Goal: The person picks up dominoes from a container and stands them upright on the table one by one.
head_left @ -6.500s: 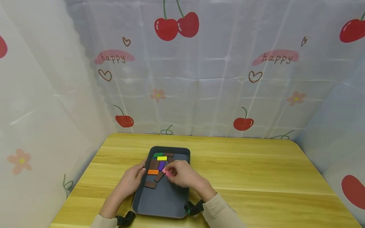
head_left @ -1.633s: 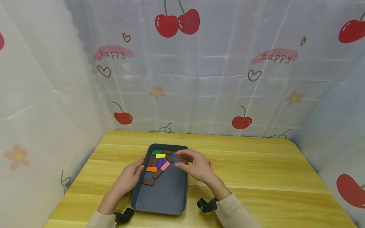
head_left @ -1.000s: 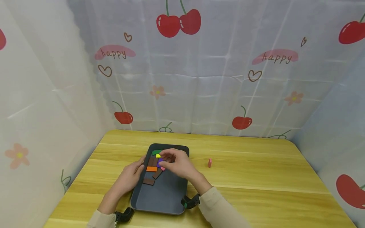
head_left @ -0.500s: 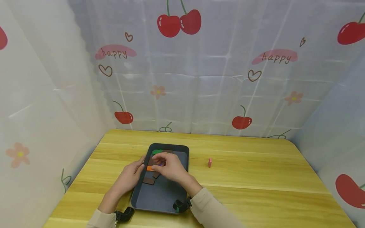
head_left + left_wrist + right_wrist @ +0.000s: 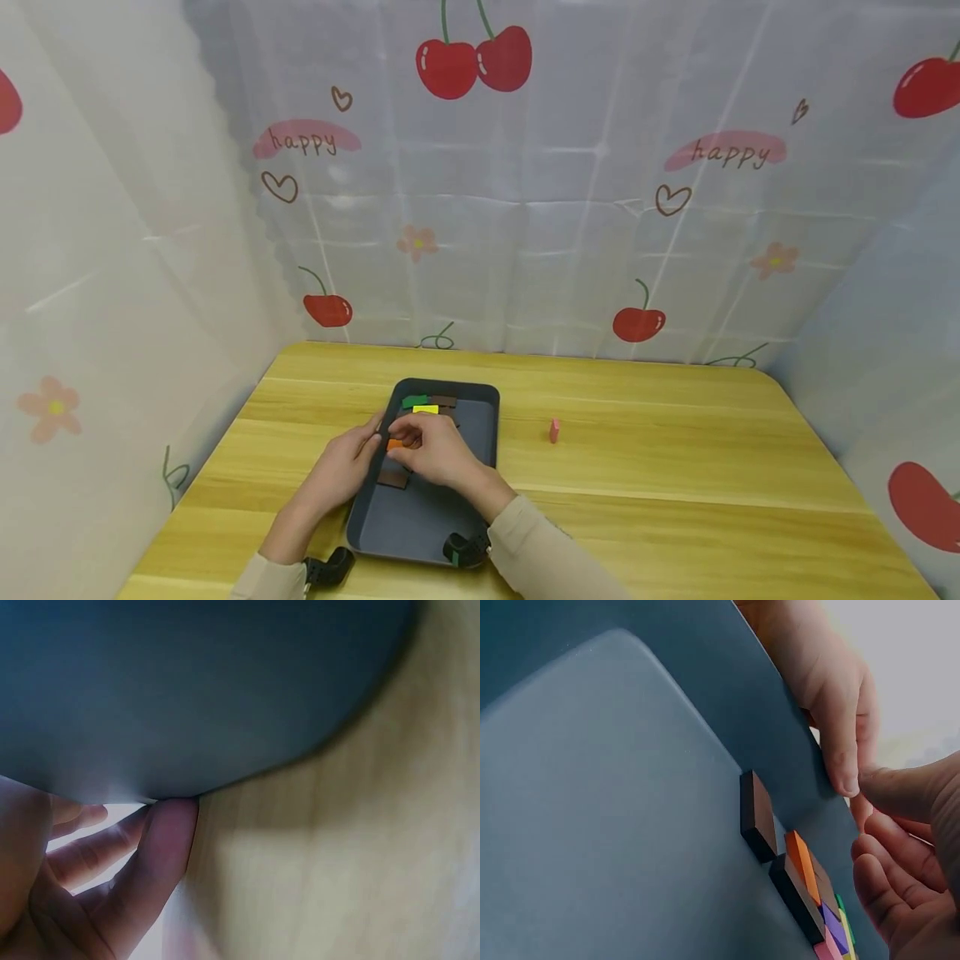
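Note:
A dark grey tray (image 5: 420, 525) lies on the table, its left rim gripped by my left hand (image 5: 341, 467). In the left wrist view the thumb (image 5: 165, 847) presses against the tray's side. My right hand (image 5: 442, 454) hovers over the tray's left part with bent fingers, nothing visible between them. Beneath and around it lie small flat blocks: an orange block (image 5: 801, 864), brown blocks (image 5: 758, 814), a purple block (image 5: 834, 928), a pink block (image 5: 827, 948), a green block (image 5: 415, 402) and a yellow block (image 5: 425, 409). The right hand hides some of them in the head view.
A pink block (image 5: 554, 431) stands upright on the wooden table (image 5: 675, 450), right of the tray. Printed curtains (image 5: 525, 250) hang behind the table and along its sides. Black wrist cameras (image 5: 330, 568) sit on both wrists.
A pink block seen earlier in my right hand's pinch at the tray now stands on the table. That hand has since swung back left across the tray. The left hand keeps its grip.

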Available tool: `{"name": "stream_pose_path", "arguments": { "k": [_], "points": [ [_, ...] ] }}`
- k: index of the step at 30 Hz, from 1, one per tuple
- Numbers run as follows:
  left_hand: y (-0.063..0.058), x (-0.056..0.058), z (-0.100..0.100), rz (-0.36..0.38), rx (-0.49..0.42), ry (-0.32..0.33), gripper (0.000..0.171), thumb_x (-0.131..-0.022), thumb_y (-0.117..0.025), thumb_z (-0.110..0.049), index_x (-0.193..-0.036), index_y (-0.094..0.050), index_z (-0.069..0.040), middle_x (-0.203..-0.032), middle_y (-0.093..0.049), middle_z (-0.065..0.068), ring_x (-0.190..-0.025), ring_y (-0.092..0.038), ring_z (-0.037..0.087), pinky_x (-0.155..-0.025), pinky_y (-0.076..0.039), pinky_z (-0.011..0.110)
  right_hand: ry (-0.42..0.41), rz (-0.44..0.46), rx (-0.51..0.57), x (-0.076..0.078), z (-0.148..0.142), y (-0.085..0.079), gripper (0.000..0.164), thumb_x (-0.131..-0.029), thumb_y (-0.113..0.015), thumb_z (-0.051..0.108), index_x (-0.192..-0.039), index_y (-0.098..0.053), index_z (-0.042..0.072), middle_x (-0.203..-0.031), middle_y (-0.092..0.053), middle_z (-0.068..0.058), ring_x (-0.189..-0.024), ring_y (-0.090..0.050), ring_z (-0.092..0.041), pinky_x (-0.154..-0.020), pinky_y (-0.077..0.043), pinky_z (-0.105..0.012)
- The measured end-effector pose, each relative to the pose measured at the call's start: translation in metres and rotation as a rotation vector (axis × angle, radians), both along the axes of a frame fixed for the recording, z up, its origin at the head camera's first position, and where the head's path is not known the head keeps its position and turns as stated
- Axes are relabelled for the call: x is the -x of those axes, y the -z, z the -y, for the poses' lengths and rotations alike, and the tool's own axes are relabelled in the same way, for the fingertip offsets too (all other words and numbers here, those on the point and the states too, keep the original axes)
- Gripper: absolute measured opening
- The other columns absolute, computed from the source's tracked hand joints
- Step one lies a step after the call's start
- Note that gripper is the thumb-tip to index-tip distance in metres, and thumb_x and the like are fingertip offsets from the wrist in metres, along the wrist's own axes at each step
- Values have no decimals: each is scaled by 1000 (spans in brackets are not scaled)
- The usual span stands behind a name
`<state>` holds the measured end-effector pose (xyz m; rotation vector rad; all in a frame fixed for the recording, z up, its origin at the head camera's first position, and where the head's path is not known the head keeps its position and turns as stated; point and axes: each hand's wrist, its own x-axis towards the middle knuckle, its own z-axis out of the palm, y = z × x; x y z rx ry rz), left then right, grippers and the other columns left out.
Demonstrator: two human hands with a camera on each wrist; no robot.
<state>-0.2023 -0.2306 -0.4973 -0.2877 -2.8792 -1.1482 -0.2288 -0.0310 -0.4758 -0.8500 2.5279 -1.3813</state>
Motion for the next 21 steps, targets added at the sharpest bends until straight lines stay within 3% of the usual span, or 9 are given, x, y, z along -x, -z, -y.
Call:
{"name": "stream_pose_path", "arguments": {
  "k": [9,14,21],
  "points": [
    [-4,0,-1,9,6,-16,48,-111,-47,-19,-158,-42,-8,-144,-61,21,-131,-60,37,-100,-53,54,-48,-115,-101,3,3,7,29,-93,-79,22,-120,-74,13,-104,-73,0,-85,-64,0,-75,-53,-17],
    [-4,0,0,2,23,-15,49,-111,-47,-17,-158,-41,-6,-139,-64,20,-129,-62,36,-101,-52,54,-100,-143,-163,1,5,9,30,-92,-81,25,-118,-76,13,-102,-72,1,-81,-61,1,-73,-50,-15],
    [-3,0,-1,5,21,-25,48,-111,-48,-18,-158,-43,-8,-136,-67,19,-126,-64,34,-99,-53,52,-111,-174,-189,-1,7,9,28,-88,-84,27,-110,-78,12,-95,-73,1,-74,-57,3,-68,-48,-12]
  ]
}}
